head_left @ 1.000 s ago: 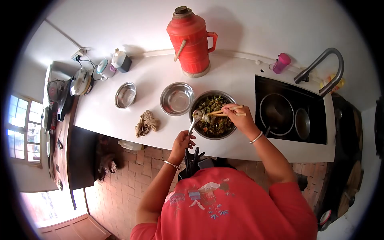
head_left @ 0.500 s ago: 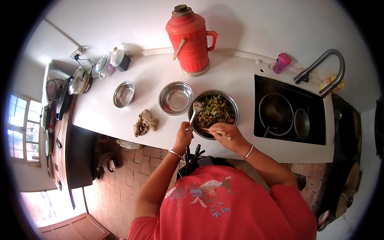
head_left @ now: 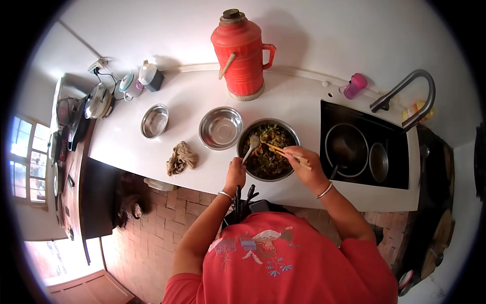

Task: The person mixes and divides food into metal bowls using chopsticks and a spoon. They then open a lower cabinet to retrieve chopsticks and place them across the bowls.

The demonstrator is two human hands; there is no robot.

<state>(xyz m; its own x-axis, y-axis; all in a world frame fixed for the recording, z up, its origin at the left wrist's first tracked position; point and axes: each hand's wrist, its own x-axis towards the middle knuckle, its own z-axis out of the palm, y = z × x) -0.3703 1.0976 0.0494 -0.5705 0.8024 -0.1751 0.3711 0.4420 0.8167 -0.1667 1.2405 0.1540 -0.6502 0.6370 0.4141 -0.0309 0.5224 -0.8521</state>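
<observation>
A steel bowl (head_left: pixel 297 133) holds chopped, mixed green and reddish food (head_left: pixel 271 161) near the counter's front edge. My left hand (head_left: pixel 235 173) is closed round the handle of a spoon (head_left: pixel 253 143), whose head rests among the food on the bowl's left side. Over the right rim, my right hand (head_left: pixel 305 163) grips a pair of wooden chopsticks (head_left: pixel 276 148). Their tips point left into the food, close to the spoon. An empty steel bowl (head_left: pixel 220 128) stands just left of the full one.
A red thermos flask (head_left: pixel 238 55) stands at the back. Leftward are a smaller steel bowl (head_left: pixel 154 121) and a crumpled brown cloth (head_left: pixel 181 158). To the right, a black sink (head_left: pixel 364 180) holds pans beneath a grey tap (head_left: pixel 430 91); a pink cup (head_left: pixel 355 86) sits behind.
My right hand has moved up and to the right, with the chopsticks now reaching farther across the food. The spoon head has shifted slightly right and down, deeper in the food.
</observation>
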